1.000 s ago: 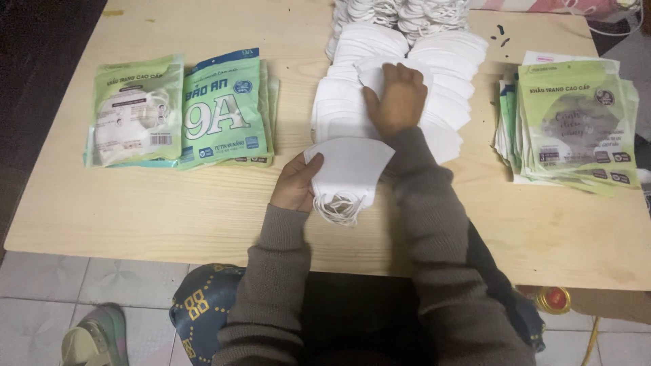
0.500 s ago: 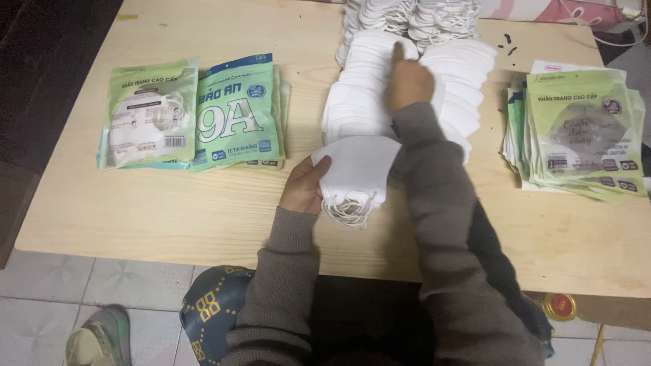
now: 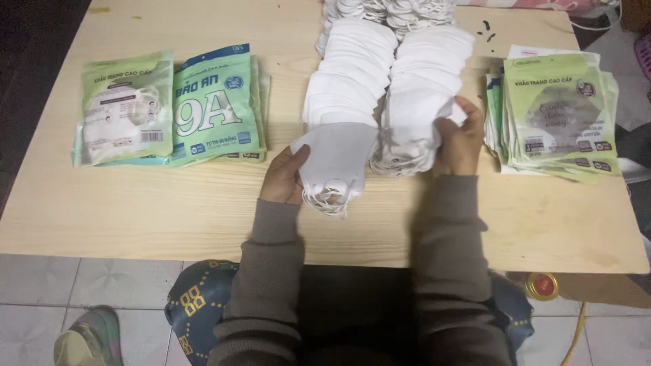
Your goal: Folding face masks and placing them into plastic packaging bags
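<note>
Head view shows the right hand (image 3: 460,139) has come back from the far rows, fingers now pinching a white mask (image 3: 424,108) off the right-hand row, while the left hand (image 3: 283,177) keeps gripping the gathered mask stack (image 3: 337,157) near the bench (image 3: 156,210) front edge.

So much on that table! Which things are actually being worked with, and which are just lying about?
In use:
left hand holding a small stack of white masks
right hand on the right row of masks
left row of masks

Lying about:
green packets at left
green packets at right
red-capped bottle
</note>
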